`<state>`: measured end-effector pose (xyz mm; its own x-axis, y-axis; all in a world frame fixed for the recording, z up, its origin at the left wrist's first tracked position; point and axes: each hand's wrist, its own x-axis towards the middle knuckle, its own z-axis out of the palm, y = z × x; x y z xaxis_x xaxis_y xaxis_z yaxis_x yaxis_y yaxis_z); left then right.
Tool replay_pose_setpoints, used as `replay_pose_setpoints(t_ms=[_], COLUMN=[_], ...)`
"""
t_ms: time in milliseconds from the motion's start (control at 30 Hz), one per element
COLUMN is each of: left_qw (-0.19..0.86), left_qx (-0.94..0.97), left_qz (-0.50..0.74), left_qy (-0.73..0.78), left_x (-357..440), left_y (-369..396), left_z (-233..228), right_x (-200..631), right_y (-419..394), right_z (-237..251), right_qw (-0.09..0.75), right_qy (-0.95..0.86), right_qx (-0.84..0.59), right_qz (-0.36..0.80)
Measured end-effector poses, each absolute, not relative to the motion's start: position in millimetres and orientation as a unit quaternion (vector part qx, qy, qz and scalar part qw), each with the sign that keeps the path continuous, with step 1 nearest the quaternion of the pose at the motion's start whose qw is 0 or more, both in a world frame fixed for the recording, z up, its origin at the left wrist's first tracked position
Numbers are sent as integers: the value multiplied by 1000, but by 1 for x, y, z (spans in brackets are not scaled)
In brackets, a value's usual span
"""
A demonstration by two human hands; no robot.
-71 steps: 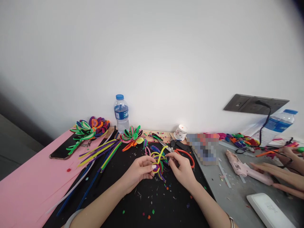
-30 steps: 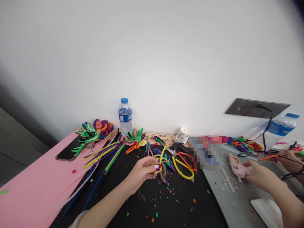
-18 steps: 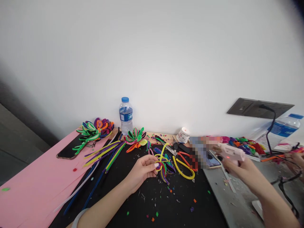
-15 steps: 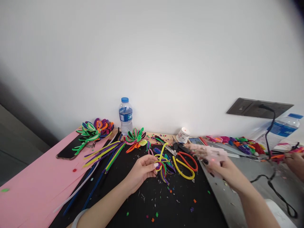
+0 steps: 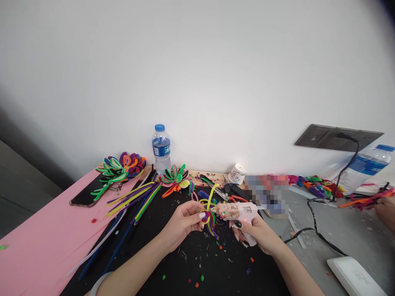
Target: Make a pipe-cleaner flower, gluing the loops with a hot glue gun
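My left hand pinches a small pipe-cleaner flower with a coiled, many-coloured centre above the black mat. In my right hand is a pale pink hot glue gun, its nozzle pointing left, close to the flower; whether it touches cannot be told. A yellow pipe cleaner stands up behind the flower. Partly hidden beyond the glue gun are scissors with red handles. More looped pipe cleaners lie just behind the flower.
Finished pipe-cleaner flowers, loose pipe cleaners, a phone and a water bottle stand left and back. A paper cup is near the wall. The black cable crosses the grey table; another person's hand is at far right.
My right hand has brought the glue gun leftward from the right side to the flower. My left hand keeps its pinch in nearly the same place.
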<state>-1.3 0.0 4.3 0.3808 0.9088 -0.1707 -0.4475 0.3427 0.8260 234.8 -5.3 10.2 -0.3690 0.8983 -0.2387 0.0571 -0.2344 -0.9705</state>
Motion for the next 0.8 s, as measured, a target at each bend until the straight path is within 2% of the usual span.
replay_pose_setpoints(t_ms=[800], left_qw=[758], left_qx=[347], left_qz=[447], left_qy=[325], left_x=[-1], left_y=[-1], left_z=[5], right_x=[235], right_y=[-6], right_z=[9], right_qw=[320], right_qy=[-522], right_qx=[-453], right_qz=[649])
